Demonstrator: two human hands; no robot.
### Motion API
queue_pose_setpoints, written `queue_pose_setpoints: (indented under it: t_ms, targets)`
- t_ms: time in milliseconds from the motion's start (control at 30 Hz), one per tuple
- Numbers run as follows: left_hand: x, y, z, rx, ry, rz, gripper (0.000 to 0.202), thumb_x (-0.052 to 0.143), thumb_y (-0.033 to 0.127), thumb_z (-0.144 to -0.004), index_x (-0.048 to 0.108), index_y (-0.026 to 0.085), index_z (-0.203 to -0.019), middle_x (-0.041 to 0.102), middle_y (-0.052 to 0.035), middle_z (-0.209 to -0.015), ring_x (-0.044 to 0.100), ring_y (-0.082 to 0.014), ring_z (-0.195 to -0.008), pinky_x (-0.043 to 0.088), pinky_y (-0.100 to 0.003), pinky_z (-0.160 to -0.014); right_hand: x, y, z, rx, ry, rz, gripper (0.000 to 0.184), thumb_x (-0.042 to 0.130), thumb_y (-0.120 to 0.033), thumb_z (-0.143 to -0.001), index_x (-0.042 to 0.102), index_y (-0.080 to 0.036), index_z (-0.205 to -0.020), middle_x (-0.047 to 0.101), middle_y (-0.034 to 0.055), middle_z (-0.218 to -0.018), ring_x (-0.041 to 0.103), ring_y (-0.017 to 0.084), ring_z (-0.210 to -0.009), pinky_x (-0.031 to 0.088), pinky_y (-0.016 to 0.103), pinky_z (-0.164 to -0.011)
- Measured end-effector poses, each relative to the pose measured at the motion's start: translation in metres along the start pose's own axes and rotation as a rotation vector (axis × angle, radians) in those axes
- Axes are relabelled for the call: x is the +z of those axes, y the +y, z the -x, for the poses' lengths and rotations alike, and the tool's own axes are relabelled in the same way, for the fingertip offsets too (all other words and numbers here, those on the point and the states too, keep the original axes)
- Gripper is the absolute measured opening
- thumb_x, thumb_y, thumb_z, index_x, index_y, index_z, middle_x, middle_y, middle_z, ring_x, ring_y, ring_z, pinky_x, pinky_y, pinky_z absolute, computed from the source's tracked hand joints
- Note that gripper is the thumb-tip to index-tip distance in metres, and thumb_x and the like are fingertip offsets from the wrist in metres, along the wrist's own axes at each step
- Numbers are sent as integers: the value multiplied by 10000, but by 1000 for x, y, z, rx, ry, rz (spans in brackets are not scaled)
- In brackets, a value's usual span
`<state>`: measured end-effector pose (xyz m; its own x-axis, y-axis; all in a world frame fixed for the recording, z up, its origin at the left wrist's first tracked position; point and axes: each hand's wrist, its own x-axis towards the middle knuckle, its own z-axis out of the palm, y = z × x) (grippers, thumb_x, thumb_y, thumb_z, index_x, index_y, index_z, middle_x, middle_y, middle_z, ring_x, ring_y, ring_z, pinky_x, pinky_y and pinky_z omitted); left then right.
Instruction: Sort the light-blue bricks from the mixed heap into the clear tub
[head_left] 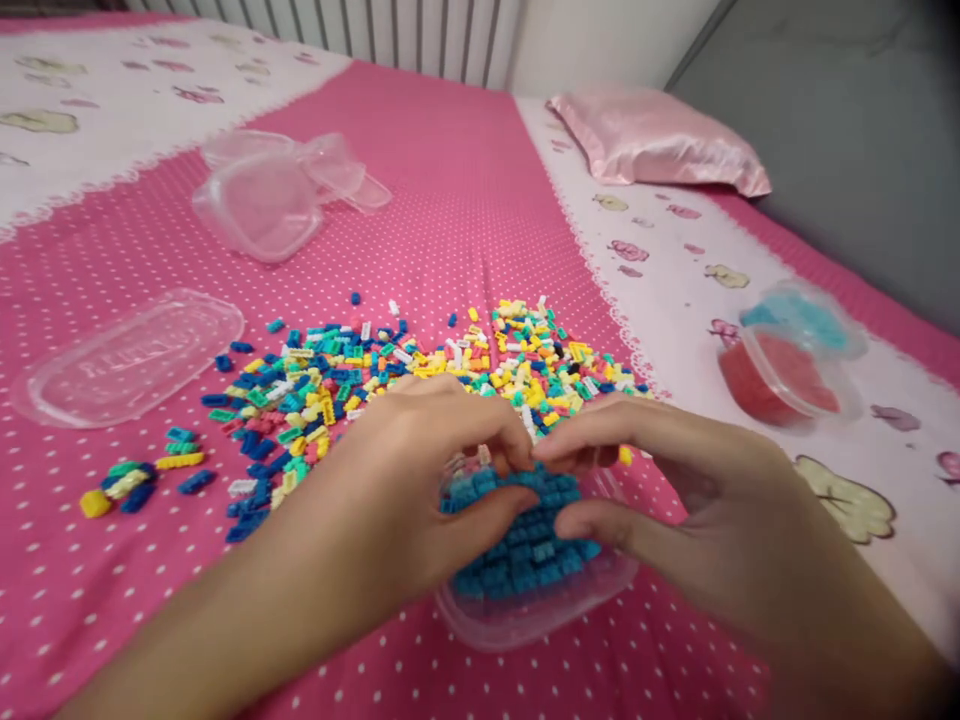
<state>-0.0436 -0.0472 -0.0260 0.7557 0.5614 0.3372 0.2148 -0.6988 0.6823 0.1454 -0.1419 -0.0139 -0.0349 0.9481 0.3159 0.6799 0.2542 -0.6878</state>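
as packed blue bricks [525,550] lie in a clear tub [517,632] near centre, the left hand [427,465] and right hand [679,475] arch above, about equally close, thumbs apart from forefingers, whether either pinches anything impossible to tell

Studded, hard-looking plastic bricks [525,572], a smooth, glossy see-through plastic tub [517,632] and an embossed clear plastic lid [139,358] share a matt, softly wrinkled cloth bedsheet [442,150] with a pillow [660,140] in shiny, satin-like fabric
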Motion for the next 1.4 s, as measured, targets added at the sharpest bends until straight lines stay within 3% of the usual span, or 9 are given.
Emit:
queue_pose_setpoints:
  t_ms: [167, 400, 600, 767, 967, 1133, 1400]
  targets:
    - [-5, 4, -5, -122, -72, 78, 76, 734, 182, -787, 687, 241, -782, 719, 106, -765, 643, -65, -694, 445, -192, -645, 6, -2, -4, 42, -20, 37, 248, 714, -17, -760, 662, -256, -805, 731, -135, -774, 686, 46, -696, 503, 121, -652]
    - [-6, -1, -3, -89, -110, -39, 70, 705, 183, -797, 678, 223, -746, 695, 82, -731, 623, -88, -698, 389, -208, -614, 9, -6, 0, 72, -37, 106, 169, 705, -140, -774, 720, -284, -861, 783, -111, -879, 741, 109, -768, 515, 181, -564]
    - [-10, -2, -4, -54, -71, -172, 91, 689, 209, -814, 680, 239, -899, 705, 64, -822, 629, -101, -734, 388, -231, -662, 7, -7, 2, 53, -17, 195, 151, 681, -117, -788, 701, -264, -815, 763, -116, -823, 718, 78, -726, 533, 174, -699]
    - [-12, -3, -5, -119, -9, -213, 94, 679, 255, -816, 670, 236, -907, 698, 44, -824, 621, -118, -727, 393, -246, -662, 5, -12, 7, -7, -87, 256, 160, 686, -139, -798, 720, -279, -869, 778, -108, -865, 727, 107, -750, 529, 220, -673]
    - [-3, -5, -3, -114, -25, -130, 73, 638, 246, -843, 685, 243, -899, 705, 39, -803, 635, -123, -732, 456, -245, -698, 13, -15, 9, -95, -210, 305, 147, 628, -173, -894, 706, -244, -790, 773, -24, -870, 698, 169, -742, 500, 322, -638]
    - [-1, -4, -2, -150, -26, -89, 69, 639, 229, -855, 693, 231, -898, 700, 38, -773, 637, -114, -706, 467, -242, -682, 14, -13, 11, -147, -209, 382, 191, 600, -156, -882, 671, -231, -722, 775, 20, -822, 683, 225, -663, 444, 397, -619]
    - [-1, -4, -2, -134, -48, -93, 53, 629, 225, -861, 682, 224, -854, 691, 27, -771, 638, -129, -735, 471, -257, -725, 20, -16, 9, -145, -225, 379, 187, 612, -133, -829, 639, -225, -668, 772, 27, -786, 659, 224, -601, 407, 386, -580]
